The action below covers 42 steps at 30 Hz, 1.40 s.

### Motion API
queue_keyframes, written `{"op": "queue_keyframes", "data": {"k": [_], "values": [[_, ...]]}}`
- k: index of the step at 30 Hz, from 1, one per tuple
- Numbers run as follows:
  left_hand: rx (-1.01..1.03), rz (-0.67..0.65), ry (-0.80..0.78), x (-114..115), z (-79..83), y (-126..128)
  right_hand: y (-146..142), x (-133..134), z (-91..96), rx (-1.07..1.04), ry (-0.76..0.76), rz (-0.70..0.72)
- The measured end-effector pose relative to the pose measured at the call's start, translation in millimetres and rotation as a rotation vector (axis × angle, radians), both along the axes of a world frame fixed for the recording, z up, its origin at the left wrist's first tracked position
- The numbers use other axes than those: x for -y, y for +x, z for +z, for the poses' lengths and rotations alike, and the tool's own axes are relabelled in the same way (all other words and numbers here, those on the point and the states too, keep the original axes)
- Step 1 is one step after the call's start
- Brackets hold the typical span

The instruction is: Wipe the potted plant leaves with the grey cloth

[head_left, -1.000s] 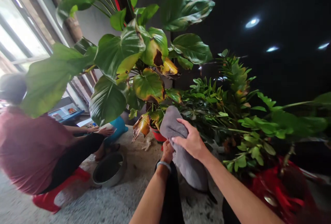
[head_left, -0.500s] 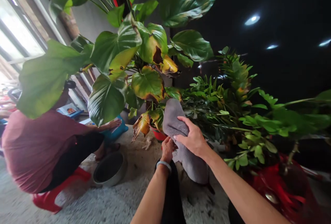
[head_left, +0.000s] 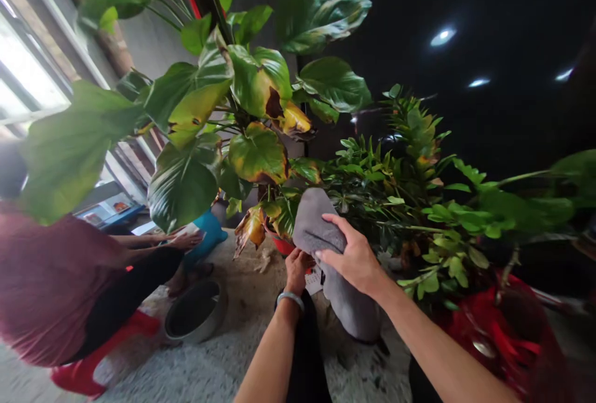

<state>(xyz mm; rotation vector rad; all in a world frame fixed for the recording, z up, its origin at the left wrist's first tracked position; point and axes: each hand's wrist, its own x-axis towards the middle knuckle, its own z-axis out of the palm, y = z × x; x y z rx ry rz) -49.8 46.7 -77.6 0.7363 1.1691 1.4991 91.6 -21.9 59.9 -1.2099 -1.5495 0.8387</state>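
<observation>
My right hand [head_left: 356,260] grips a grey cloth [head_left: 319,213], thumb and fingers pinching its fold. The cloth's upper end stands up in front of the plants, and its lower part [head_left: 356,310] hangs below my hand. My left hand [head_left: 297,269], with a bangle at the wrist, is just left of the cloth. Its fingers are curled together, and the tips are partly hidden behind the cloth, so what they hold cannot be made out. A red pot [head_left: 282,245] and a browned, drooping leaf [head_left: 250,229] are just beyond it.
A tall plant with broad leaves [head_left: 258,151] rises ahead. Leafy plants [head_left: 372,170] and a red-wrapped pot [head_left: 482,328] are on the right. A grey basin [head_left: 193,313] stands on the floor. At left, a person [head_left: 60,272] sits on a red stool [head_left: 105,347].
The view has shifted slightly, and the cloth's top sits a little lower in it. Both my hands keep their grips. The seated person's hand has moved left on the blue thing.
</observation>
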Motion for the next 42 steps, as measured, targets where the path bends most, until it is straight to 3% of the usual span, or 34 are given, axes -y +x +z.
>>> {"op": "queue_keyframes", "data": {"k": [3,6,8,10,14,16,18,20,22,25,27,29,31,33,35,37,39,42], "values": [[0.038,0.019,0.013,-0.5,2.6,0.0,-2.2,-8.3,-28.4,0.022,-0.148,-0.027],[0.122,0.061,-0.036,-3.8,4.7,-1.3,7.4,17.4,-51.6,0.065,-0.281,-0.005],[0.159,0.059,-0.075,-5.7,5.7,-1.2,17.0,38.6,-47.6,0.081,-0.306,0.032],[0.181,0.052,-0.081,-5.9,7.1,0.4,24.1,50.0,-29.5,0.072,-0.257,0.074],[0.179,0.016,-0.028,-2.7,10.0,6.7,27.5,34.0,1.0,0.047,-0.101,0.038],[0.166,-0.008,-0.022,-1.9,9.5,9.5,28.0,20.8,-6.2,0.042,-0.108,-0.034],[0.18,-0.012,-0.044,-2.7,6.9,10.0,31.6,17.1,-25.7,0.036,-0.173,-0.112],[0.195,-0.009,-0.058,-5.1,2.4,7.7,40.4,26.0,-43.5,0.014,-0.244,-0.162],[0.184,-0.016,-0.052,-8.1,-2.6,3.2,54.9,41.8,-45.9,-0.036,-0.267,-0.163],[0.149,-0.028,-0.048,-11.0,-7.8,-2.9,82.0,54.9,-15.9,-0.119,-0.204,-0.241],[0.135,-0.037,-0.053,-11.2,-8.1,-4.0,97.3,46.6,9.8,-0.135,-0.103,-0.438],[0.124,-0.048,-0.059,-10.2,-6.3,-2.1,104.0,28.4,21.4,-0.166,-0.027,-0.601],[0.114,-0.065,-0.056,-8.6,-4.1,1.6,98.4,11.7,11.3,-0.221,-0.053,-0.631],[0.105,-0.082,-0.04,-7.5,-3.3,5.5,81.7,8.3,-16.3,-0.251,-0.153,-0.568],[0.088,-0.091,-0.019,-7.3,-4.3,8.0,61.4,22.1,-47.2,-0.232,-0.246,-0.468],[0.071,-0.093,-0.01,-7.9,-6.3,8.9,47.7,46.7,-65.7,-0.223,-0.289,-0.331],[0.054,-0.1,-0.016,-8.5,-7.5,8.8,47.5,68.9,-62.2,-0.2,-0.268,-0.276],[0.047,-0.116,-0.039,-7.8,-6.0,9.6,69.1,72.9,-26.1,-0.161,-0.124,-0.401]]}}
